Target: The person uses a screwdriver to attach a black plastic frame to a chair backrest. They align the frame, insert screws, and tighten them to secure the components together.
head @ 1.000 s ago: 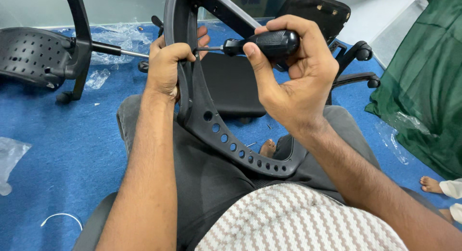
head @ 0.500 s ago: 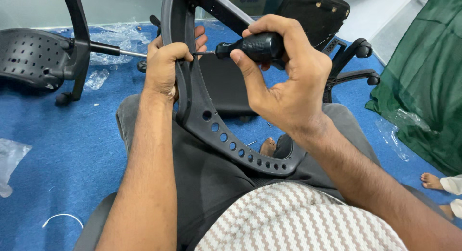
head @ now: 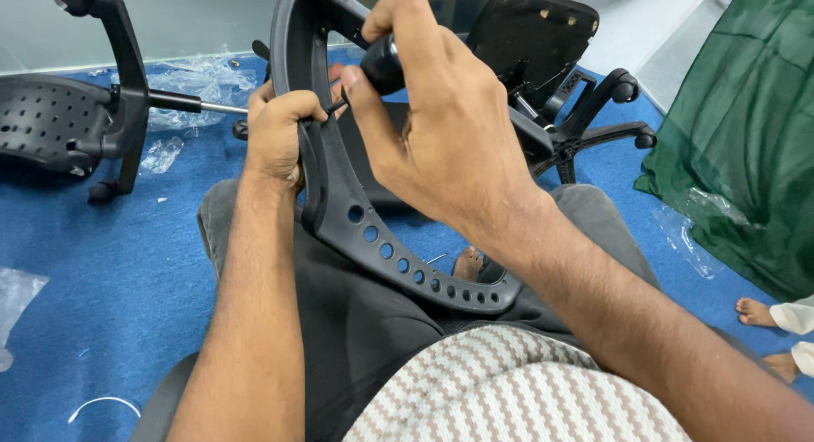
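A curved black plastic chair frame [head: 373, 238] with a row of round holes rests on my lap and rises in front of me. My left hand [head: 278, 128] grips its upright left edge. My right hand [head: 441, 120] is closed around the black handle of a screwdriver [head: 381, 64]. The thin shaft points left, and its tip meets the frame just beside my left fingers. Most of the handle is hidden by my fingers.
On the blue carpet, a black perforated chair seat with an armrest and gas cylinder [head: 76, 120] lies at the left. A wheeled chair base [head: 585, 120] stands behind the frame. Green cloth [head: 746, 145] is heaped at the right. Another person's bare feet [head: 776, 332] show at the right edge.
My right hand has rolled over the screwdriver handle and shifted left and up, so its back now faces me. The left hand keeps its hold on the frame.
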